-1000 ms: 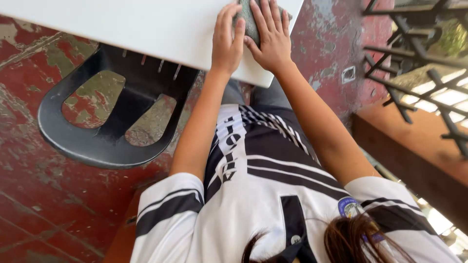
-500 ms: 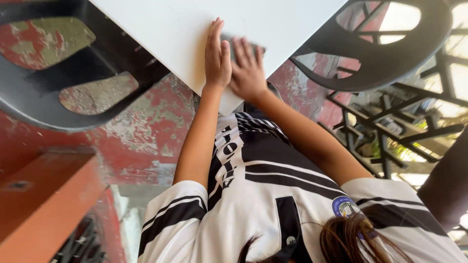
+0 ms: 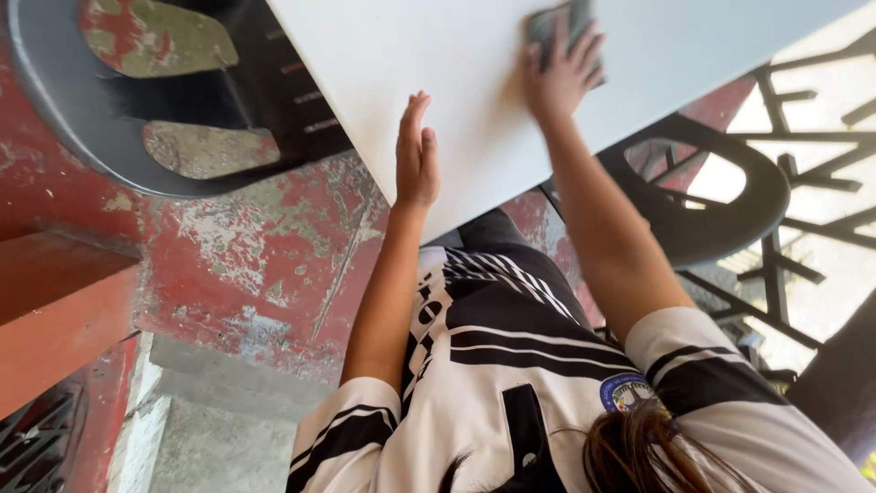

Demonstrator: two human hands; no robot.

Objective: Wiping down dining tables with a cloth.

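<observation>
Left hand [image 3: 416,157] sits nearest, fingers together and flat on the white counter [image 3: 474,64] close to its edge. Farther out, the right hand [image 3: 561,68] is spread, pressing one grey cloth [image 3: 547,23] beyond its fingertips. Two dark chairs [image 3: 173,100] flank the counter.

A small grey-green cloth [image 3: 554,26] lies flat on the white tabletop [image 3: 474,82], near the top edge of the view. It looks rectangular, dull and slightly darker at its edges, and is blurred. Spread fingers cover its lower part, so only its upper portion shows. The tabletop is smooth, plain white, and its near edge runs diagonally across the view.
</observation>
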